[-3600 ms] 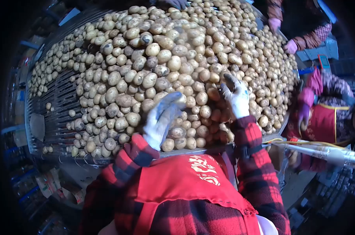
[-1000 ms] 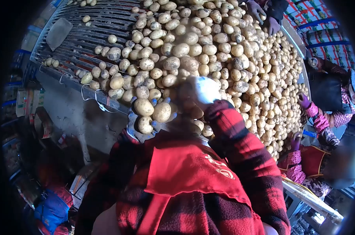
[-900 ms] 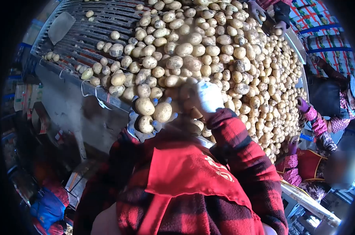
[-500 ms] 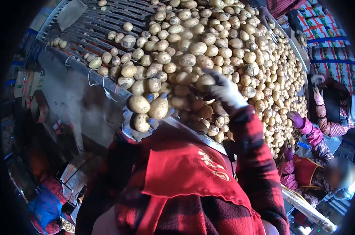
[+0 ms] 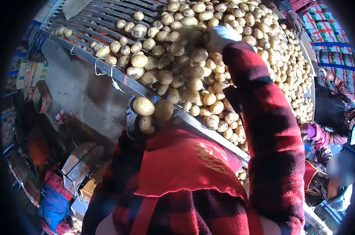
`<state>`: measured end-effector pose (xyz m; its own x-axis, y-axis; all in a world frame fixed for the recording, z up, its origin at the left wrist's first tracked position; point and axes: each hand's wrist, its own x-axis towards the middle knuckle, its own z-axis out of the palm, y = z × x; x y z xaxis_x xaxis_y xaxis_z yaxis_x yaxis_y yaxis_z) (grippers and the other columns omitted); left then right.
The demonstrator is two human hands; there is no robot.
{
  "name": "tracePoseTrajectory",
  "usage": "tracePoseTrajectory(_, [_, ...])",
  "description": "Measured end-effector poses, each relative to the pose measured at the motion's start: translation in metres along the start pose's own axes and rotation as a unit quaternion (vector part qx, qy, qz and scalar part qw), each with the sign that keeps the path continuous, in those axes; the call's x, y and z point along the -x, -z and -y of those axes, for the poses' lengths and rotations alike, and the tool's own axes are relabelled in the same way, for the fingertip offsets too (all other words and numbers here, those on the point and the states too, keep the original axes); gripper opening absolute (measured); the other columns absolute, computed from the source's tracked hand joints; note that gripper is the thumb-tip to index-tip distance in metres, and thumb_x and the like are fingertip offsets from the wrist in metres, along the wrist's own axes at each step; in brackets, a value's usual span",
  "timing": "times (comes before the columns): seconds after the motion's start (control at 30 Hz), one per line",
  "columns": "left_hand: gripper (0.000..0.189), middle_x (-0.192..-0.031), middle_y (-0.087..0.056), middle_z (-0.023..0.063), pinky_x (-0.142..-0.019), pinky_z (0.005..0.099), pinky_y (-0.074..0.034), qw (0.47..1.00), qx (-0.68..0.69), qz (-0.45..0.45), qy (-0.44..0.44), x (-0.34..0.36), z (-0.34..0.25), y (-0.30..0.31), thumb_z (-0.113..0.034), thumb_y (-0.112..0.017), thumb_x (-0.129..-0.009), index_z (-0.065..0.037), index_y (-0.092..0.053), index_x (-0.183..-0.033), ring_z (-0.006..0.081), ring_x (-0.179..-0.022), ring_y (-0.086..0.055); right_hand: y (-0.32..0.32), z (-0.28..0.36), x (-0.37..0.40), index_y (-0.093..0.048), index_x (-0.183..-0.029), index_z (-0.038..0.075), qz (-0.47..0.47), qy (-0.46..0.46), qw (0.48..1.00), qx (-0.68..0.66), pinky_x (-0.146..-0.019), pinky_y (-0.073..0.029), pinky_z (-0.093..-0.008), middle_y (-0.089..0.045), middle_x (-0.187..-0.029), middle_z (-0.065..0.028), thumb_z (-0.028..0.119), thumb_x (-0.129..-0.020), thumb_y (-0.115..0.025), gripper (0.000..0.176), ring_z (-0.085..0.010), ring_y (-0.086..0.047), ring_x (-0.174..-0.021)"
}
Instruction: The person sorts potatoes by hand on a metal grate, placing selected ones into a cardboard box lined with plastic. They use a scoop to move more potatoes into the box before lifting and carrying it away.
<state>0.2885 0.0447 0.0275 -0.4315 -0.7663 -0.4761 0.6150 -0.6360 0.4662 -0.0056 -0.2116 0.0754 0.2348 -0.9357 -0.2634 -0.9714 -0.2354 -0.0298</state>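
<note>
My left hand, in a blue and grey glove, is closed around several potatoes near the sorting table's front edge. A large potato sits on top, a shaded potato rests at the right, and a smaller potato is lower in the palm. Stretched far over the potato pile is my right hand, in a whitish glove. Motion smears it, and its fingers are hidden from me, so whatever it touches cannot be made out.
A slatted metal rack lies at the upper left, with a cloth-like grey piece on it. The metal table edge runs diagonally before me. A co-worker's gloved hand is at the right side. Patterned boxes stand behind.
My right hand has moved up and away over the pile; the potato it held is no longer visible. My left hand keeps its potatoes, and the view has shifted slightly.
</note>
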Motion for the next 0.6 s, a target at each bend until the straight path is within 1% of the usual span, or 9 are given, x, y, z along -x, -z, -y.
tracePoseTrajectory(0.1, [0.060, -0.158, -0.047, 0.0092, -0.067, 0.0394, -0.061, 0.942, 0.311, -0.016, 0.124, 0.000, -0.010, -0.018, -0.051, -0.050, -0.102, -0.018, -0.048, -0.152, 0.0524, -0.140, -0.041, 0.015, -0.009, 0.053, -0.076, -0.106, 0.016, -0.083, 0.054, 0.960, -0.263, -0.081, -0.057, -0.0420, -0.077, -0.091, -0.0085, 0.036, -0.089, -0.072, 0.027, -0.0282, -0.074, -0.088])
tracePoseTrajectory(0.17, [0.059, -0.158, -0.047, 0.0083, -0.067, 0.0412, -0.061, 0.938, 0.330, 0.006, 0.107, -0.002, -0.007, -0.008, -0.053, -0.051, -0.101, -0.017, -0.052, -0.147, 0.0542, -0.136, -0.046, 0.013, 0.011, 0.091, -0.076, -0.110, 0.016, -0.062, 0.103, 0.955, -0.270, -0.082, -0.057, -0.0430, -0.076, -0.095, -0.0105, 0.034, -0.088, -0.073, 0.030, -0.0285, -0.073, -0.090])
tracePoseTrajectory(0.23, [0.057, -0.156, -0.050, 0.0068, -0.068, 0.0426, -0.062, 0.967, 0.246, -0.024, 0.055, -0.009, -0.003, 0.008, -0.055, -0.052, -0.100, -0.018, -0.056, -0.143, 0.0498, -0.132, -0.052, -0.007, 0.030, 0.110, -0.075, -0.121, 0.014, -0.063, 0.206, 0.948, -0.234, -0.084, -0.058, -0.0449, -0.076, -0.101, -0.0141, 0.034, -0.087, -0.075, 0.039, -0.0273, -0.074, -0.092])
tracePoseTrajectory(0.3, [0.055, -0.154, -0.052, 0.0064, -0.068, 0.0439, -0.062, 0.976, 0.216, -0.020, 0.025, -0.019, 0.002, 0.027, -0.057, -0.052, -0.100, -0.018, -0.058, -0.139, 0.0438, -0.128, -0.057, -0.024, 0.052, 0.106, -0.075, -0.120, 0.012, 0.097, 0.116, 0.970, -0.192, -0.088, -0.057, -0.0438, -0.074, -0.108, -0.0135, 0.031, -0.085, -0.076, 0.040, -0.0310, -0.072, -0.096])
tracePoseTrajectory(0.37, [0.054, -0.151, -0.055, 0.0071, -0.070, 0.0454, -0.063, 0.970, 0.241, 0.018, 0.016, -0.031, 0.003, 0.040, -0.058, -0.053, -0.100, -0.018, -0.060, -0.135, 0.0362, -0.125, -0.061, -0.065, 0.061, 0.101, -0.076, -0.118, 0.012, -0.049, 0.143, 0.976, -0.157, -0.090, -0.057, -0.0444, -0.073, -0.113, -0.0137, 0.030, -0.082, -0.077, 0.041, -0.0331, -0.071, -0.103])
tracePoseTrajectory(0.4, [0.058, -0.150, -0.056, 0.0090, -0.072, 0.0451, -0.063, 0.973, 0.229, 0.012, 0.041, -0.029, -0.008, 0.020, -0.060, -0.053, -0.099, -0.019, -0.059, -0.139, 0.0271, -0.125, -0.062, -0.077, 0.062, 0.101, -0.076, -0.118, 0.011, -0.123, 0.152, 0.971, -0.137, -0.091, -0.057, -0.0447, -0.073, -0.116, -0.0139, 0.030, -0.081, -0.077, 0.041, -0.0341, -0.070, -0.107])
tracePoseTrajectory(0.43, [0.058, -0.149, -0.057, 0.0085, -0.073, 0.0456, -0.063, 0.969, 0.240, 0.010, 0.062, -0.027, -0.017, 0.002, -0.061, -0.053, -0.099, -0.019, -0.059, -0.139, 0.0272, -0.125, -0.062, -0.070, 0.061, 0.110, -0.077, -0.115, 0.011, -0.067, 0.141, 0.978, -0.139, -0.090, -0.057, -0.0477, -0.074, -0.111, -0.0153, 0.033, -0.079, -0.079, 0.041, -0.0347, -0.070, -0.108])
tracePoseTrajectory(0.57, [0.063, -0.145, -0.060, 0.0121, -0.078, 0.0478, -0.063, 0.957, 0.247, 0.036, 0.148, -0.045, -0.022, -0.039, -0.059, -0.052, -0.100, -0.015, -0.056, -0.144, 0.0297, -0.125, -0.061, -0.063, 0.056, 0.129, -0.079, -0.105, 0.008, -0.060, 0.075, 0.960, -0.264, -0.087, -0.058, -0.0485, -0.074, -0.107, -0.0186, 0.041, -0.079, -0.078, 0.042, -0.0360, -0.071, -0.103])
tracePoseTrajectory(0.6, [0.061, -0.137, -0.065, 0.0119, -0.079, 0.0461, -0.063, 0.980, 0.180, 0.065, 0.062, -0.064, -0.014, 0.004, -0.055, -0.059, -0.098, -0.015, -0.057, -0.143, 0.0304, -0.120, -0.063, -0.063, 0.052, 0.133, -0.079, -0.103, 0.008, -0.068, 0.038, 0.952, -0.295, -0.086, -0.058, -0.0488, -0.074, -0.105, -0.0194, 0.043, -0.079, -0.077, 0.043, -0.0363, -0.072, -0.102])
